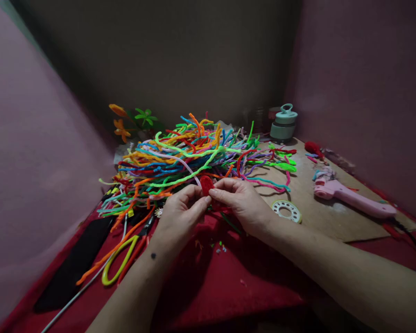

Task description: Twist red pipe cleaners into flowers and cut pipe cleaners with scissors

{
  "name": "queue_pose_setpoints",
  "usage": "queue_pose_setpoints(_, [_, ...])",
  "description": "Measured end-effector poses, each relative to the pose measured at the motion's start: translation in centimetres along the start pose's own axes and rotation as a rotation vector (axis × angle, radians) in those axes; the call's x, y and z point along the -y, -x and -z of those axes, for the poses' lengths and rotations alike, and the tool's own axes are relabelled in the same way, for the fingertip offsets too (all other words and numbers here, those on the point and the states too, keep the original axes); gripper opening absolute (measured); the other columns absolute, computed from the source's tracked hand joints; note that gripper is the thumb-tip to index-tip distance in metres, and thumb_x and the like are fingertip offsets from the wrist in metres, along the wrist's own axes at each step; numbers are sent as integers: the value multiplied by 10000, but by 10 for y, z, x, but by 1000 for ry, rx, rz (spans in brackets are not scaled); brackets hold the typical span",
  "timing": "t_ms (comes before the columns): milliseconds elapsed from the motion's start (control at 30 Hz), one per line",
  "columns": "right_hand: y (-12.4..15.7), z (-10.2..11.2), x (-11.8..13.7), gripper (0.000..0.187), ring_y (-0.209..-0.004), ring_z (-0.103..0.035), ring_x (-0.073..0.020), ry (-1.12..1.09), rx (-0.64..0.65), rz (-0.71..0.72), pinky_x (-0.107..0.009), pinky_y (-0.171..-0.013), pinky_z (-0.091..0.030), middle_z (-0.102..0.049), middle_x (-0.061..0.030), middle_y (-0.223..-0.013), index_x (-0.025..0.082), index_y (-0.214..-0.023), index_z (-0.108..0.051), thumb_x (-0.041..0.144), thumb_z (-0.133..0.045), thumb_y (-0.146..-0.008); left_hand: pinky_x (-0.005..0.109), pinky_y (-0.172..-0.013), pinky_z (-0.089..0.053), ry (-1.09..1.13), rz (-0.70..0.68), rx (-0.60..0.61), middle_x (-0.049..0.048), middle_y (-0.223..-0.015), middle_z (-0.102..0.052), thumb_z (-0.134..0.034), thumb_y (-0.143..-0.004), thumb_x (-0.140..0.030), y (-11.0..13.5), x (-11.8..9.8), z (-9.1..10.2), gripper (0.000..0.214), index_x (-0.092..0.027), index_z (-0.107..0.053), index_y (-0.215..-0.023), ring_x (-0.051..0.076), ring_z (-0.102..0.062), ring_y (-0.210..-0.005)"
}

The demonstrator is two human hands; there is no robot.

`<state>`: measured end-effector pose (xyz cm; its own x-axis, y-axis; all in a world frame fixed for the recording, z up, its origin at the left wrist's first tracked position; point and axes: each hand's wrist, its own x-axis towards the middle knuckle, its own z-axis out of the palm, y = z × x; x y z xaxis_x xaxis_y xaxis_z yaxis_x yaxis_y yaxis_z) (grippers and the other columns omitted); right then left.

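Observation:
Between my two hands is a small red fuzzy piece [207, 184], which looks like bent pipe cleaner. The fingers of my left hand [185, 206] pinch its left side, and my right hand [241, 203] pinches it from the right with thumb and forefinger. Just behind them lies a big heap of colourful pipe cleaners [180, 162]. Part of the red piece is covered by my fingertips, so its full shape is hidden.
Left of my arms lie yellow-handled scissors [119, 261], a black flat object [74, 263] and a white cable [78, 293]. A tape roll [287, 211] and a pink glue gun [353, 198] rest on a brown board [319, 224]. Behind stand a green bottle [283, 125] and orange pipe-cleaner flowers [121, 131].

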<state>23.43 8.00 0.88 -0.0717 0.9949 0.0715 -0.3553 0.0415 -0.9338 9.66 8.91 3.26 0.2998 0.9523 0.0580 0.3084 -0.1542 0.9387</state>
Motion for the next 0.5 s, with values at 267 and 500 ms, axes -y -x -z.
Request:
queue_pose_setpoints(267, [1,1,1,154,-526,-424,-70,173,29,26,-216,-512,-318,-513,32,-573,128,-632,-562,262,-602,-698,172,-463,-362,161,35,-41,-19,-729,-582,-663,-700,-353,-2,2,5,275,-192,-622,-920,57,-477,-514])
queue_pose_setpoints(500, [4,0,1,128,-499,-408,-63,169,50,-31,-213,-496,-301,-516,31,-555,124,-637,-575,241,-598,-686,151,-458,-366,325,26,0,-28,-671,-582,-677,-695,-285,-2,3,4,229,-194,-639,-902,42,-478,-488])
